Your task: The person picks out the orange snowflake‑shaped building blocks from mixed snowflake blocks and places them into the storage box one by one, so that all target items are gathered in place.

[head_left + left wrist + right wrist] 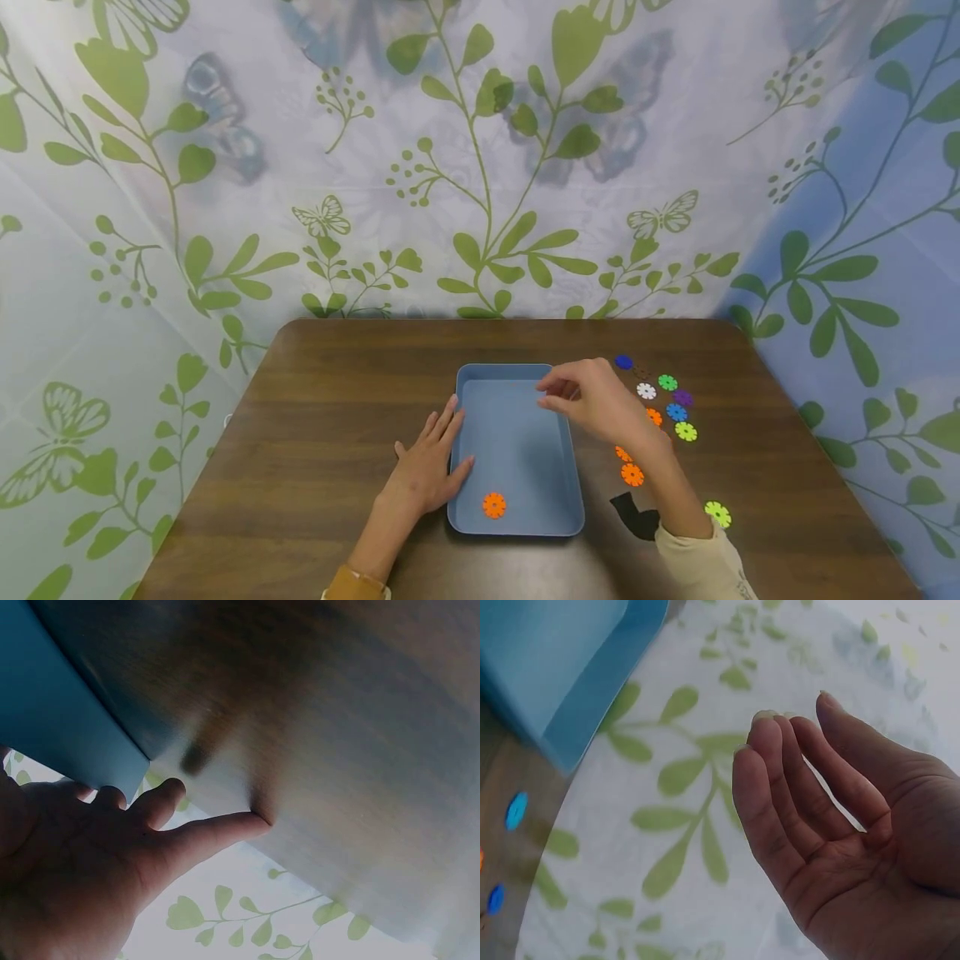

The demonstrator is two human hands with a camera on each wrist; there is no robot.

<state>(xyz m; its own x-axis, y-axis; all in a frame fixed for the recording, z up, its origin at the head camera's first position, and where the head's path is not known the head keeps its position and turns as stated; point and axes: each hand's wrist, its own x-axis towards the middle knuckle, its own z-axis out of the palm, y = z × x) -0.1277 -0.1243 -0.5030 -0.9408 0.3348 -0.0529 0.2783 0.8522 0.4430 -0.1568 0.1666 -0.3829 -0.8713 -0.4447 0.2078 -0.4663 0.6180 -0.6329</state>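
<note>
A shallow blue-grey tray [517, 450] lies on the wooden table, with one orange notched disc [494, 505] near its front left corner. My left hand [426, 471] rests against the tray's left side, fingers spread and thumb over the rim. In the left wrist view, that hand's fingers [217, 836] reach along the tray wall [75, 742] to the table. Over the tray's far right edge hovers my right hand [592, 400]. Its fingers [754, 802] are gently bent and hold nothing in the right wrist view, the thumb apart from them.
Right of the tray lie several notched discs, among them a white disc [646, 391], a green disc [667, 382] and an orange disc [632, 475]. A black piece [636, 517] lies near my right forearm. Behind the table hangs a leaf-patterned cloth [420, 208].
</note>
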